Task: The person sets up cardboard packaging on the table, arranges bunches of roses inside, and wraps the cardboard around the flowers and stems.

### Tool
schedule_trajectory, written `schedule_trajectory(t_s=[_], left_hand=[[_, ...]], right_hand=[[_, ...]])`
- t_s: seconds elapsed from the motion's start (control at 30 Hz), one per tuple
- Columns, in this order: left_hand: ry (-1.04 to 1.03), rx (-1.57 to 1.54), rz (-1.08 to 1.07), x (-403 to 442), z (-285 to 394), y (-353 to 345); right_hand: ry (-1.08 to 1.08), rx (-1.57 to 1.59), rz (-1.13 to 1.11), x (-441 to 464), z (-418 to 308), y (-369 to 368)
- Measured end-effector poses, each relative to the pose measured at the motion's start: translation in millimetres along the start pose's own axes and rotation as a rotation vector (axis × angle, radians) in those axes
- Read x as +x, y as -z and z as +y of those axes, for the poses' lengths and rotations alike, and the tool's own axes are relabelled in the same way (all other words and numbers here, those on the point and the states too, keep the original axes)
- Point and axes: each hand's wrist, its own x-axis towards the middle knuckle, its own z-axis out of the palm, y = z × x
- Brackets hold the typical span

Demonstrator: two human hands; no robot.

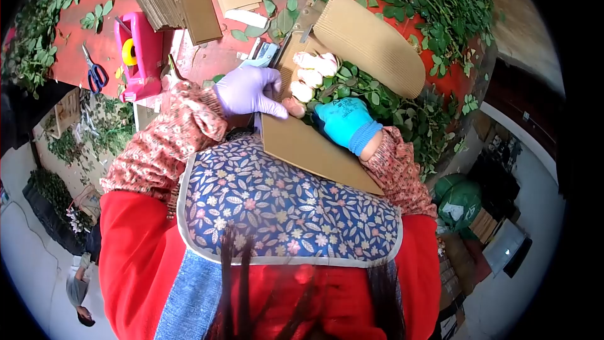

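Pale pink roses (308, 77) lie in a cluster on corrugated brown cardboard (286, 66), their leafy stems (365, 88) stretching to the right. My left hand (248, 91), in a thin purple glove, reaches over the cardboard's left side. Its thumb and forefinger are spread, the thumb tip beside a lower peach-pink rose (294, 107). My right hand (345, 123), in a turquoise glove, is closed just right of that rose, around its stem; the fingertips are partly hidden. One cardboard flap (314, 154) extends below my hands toward my apron, and another ribbed flap (371, 44) rises beyond the stems.
Left of my hands are a pink tape dispenser (139, 56) and dark-handled scissors (95, 75). Stacked cardboard pieces (179, 3) lie behind, and a light-blue stapler (261, 55) sits beside my left hand. Leafy stems (434, 12) pile up at the far right of the red table (66, 56).
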Motion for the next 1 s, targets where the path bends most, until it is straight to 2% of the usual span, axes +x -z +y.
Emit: schedule_trajectory(t_s=[0.03, 0.1, 0.3, 0.37, 0.4, 0.5, 0.63, 0.7, 0.73, 0.77, 0.83, 0.9, 0.97, 1.0], left_hand=[[-0.002, -0.001, 0.0, 4.6, 4.1, -0.5], [0.079, 0.359, -0.082, 16.1, 13.8, -4.2], [0.254, 0.423, -0.165, 27.7, 22.6, -7.1], [0.272, 0.463, -0.143, 27.3, 21.3, -9.8], [0.272, 0.465, -0.147, 26.5, 21.7, -9.6], [0.275, 0.468, -0.148, 25.0, 26.3, -9.5], [0.195, 0.521, -0.082, 18.2, 24.3, -13.1], [-0.058, 0.45, 0.031, 14.3, 23.6, -13.3], [-0.155, 0.118, 0.11, 15.3, 25.1, -17.2], [0.002, -0.104, 0.098, 18.6, 28.4, -20.0], [-0.408, 0.843, 0.11, 20.1, 32.3, -17.8], [-0.364, 0.801, 0.063, 19.3, 34.9, -14.9], [-0.317, 0.759, 0.017, 20.1, 31.4, -12.5], [-0.36, 0.761, 0.018, 20.7, 25.9, -14.1]], right_hand=[[0.006, 0.0, -0.004, 0.2, 0.2, -0.4], [0.013, -0.005, -0.01, 0.9, -0.6, 0.4], [0.015, 0.006, 0.003, -9.4, -9.6, 20.3], [-0.009, 0.001, 0.228, -13.7, -14.5, 28.1], [-0.01, -0.076, 0.272, -15.4, -12.7, 25.9], [-0.093, -0.11, 0.251, -11.2, -11.8, 25.5], [-0.04, -0.112, 0.183, -1.2, -6.0, 6.7], [-0.048, -0.093, 0.236, -2.2, -6.2, 9.0], [-0.049, -0.092, 0.202, -2.5, -5.2, 8.8], [-0.05, -0.091, 0.166, -3.6, -4.0, 8.5], [-0.037, -0.085, 0.14, -5.3, 0.0, 8.6], [0.089, 0.019, 0.398, -5.0, 2.8, 11.2], [0.029, -0.049, 0.396, -5.2, -3.1, 25.5], [-0.036, -0.055, 0.422, -5.4, -3.1, 28.5]])
